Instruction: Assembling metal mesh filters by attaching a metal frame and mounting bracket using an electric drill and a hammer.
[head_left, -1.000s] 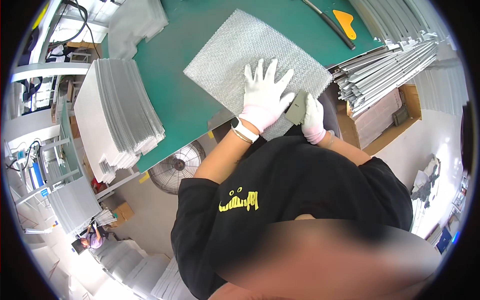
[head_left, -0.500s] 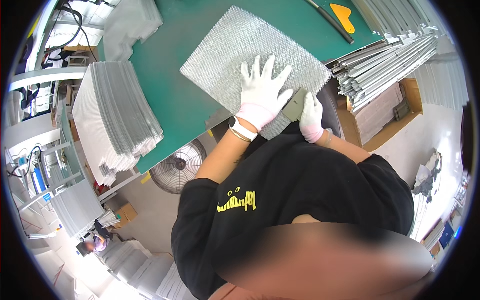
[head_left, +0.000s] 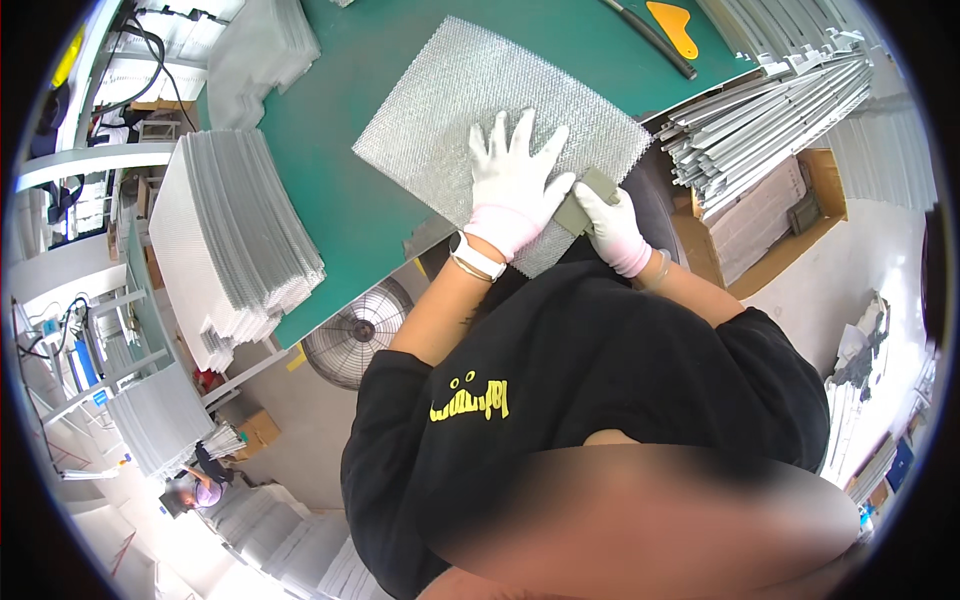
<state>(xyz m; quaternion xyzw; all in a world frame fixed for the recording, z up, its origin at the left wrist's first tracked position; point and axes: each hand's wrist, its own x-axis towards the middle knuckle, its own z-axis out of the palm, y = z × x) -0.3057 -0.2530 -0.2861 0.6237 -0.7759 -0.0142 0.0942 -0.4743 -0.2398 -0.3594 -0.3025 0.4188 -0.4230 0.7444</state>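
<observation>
A silver metal mesh sheet [head_left: 440, 110] lies at an angle on the green tabletop, its near corner reaching past the table edge toward me. My left hand [head_left: 512, 180], in a white glove with a pink cuff, rests on the mesh with its fingers spread. The left thumb comes close to a flat olive-grey plate [head_left: 574, 214] at the mesh's near right edge. My gloved right hand [head_left: 612, 226] grips that plate, its thumb lying across the top. The fingers underneath are hidden.
A stack of mesh sheets [head_left: 245, 230] stands on the table's left side. Beyond the mesh lie a dark-handled tool [head_left: 655, 42] and a yellow scraper [head_left: 674, 28]. Metal strips [head_left: 770, 120] are piled at right above a cardboard box [head_left: 770, 260]. A floor fan [head_left: 362, 330] stands below the table edge.
My right hand has shifted slightly up and left, and its thumb now crosses the top of the plate. The left hand stays spread on the mesh.
</observation>
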